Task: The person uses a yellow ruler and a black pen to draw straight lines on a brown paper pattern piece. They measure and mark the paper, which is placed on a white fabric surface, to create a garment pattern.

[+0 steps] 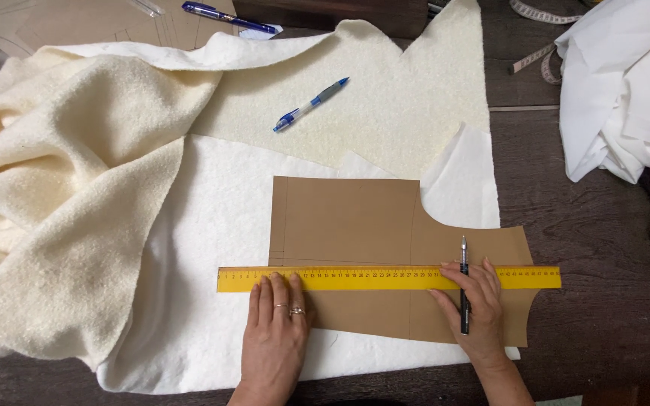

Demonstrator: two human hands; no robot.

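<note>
— How is the yellow ruler (389, 278) kept in place?

— It is pinned by the left hand (274, 338), which is laid flat and palm down on the lower part of the brown paper pattern (355, 225), with the fingertips pressed on the ruler's lower edge. The fingers are spread a little and closed on nothing. It may be judged that ruler and paper are held together this way so that neither slips on the soft cloth beneath.

— And the right hand (475, 301)?

— A dark pen (464, 289) is clamped in it, held nearly upright in the view, tip set just above the ruler's upper edge. The fingers rest across the ruler, so that end is steadied as well. The wrist is bent slightly inward; both forearms come in from the bottom edge, well apart.

— Where does the pattern lie?

— It is spread flat on a white fleecy fabric (212, 248), its right end reaching out over the dark wooden table (603, 301). The ruler is laid across it horizontally, overhanging both sides.

— What is found farther off?

— A thick cream fabric (77, 188) is bunched to the left, and a flat piece of the same kind (400, 98) is spread beyond the pattern, with a blue pen (311, 104) lying on it. Farther still, another blue pen (227, 16) is seen on sheets of brown paper (92, 22), a measuring tape (539, 56) at the far right, and a heap of white cloth (622, 83) beside it.
</note>
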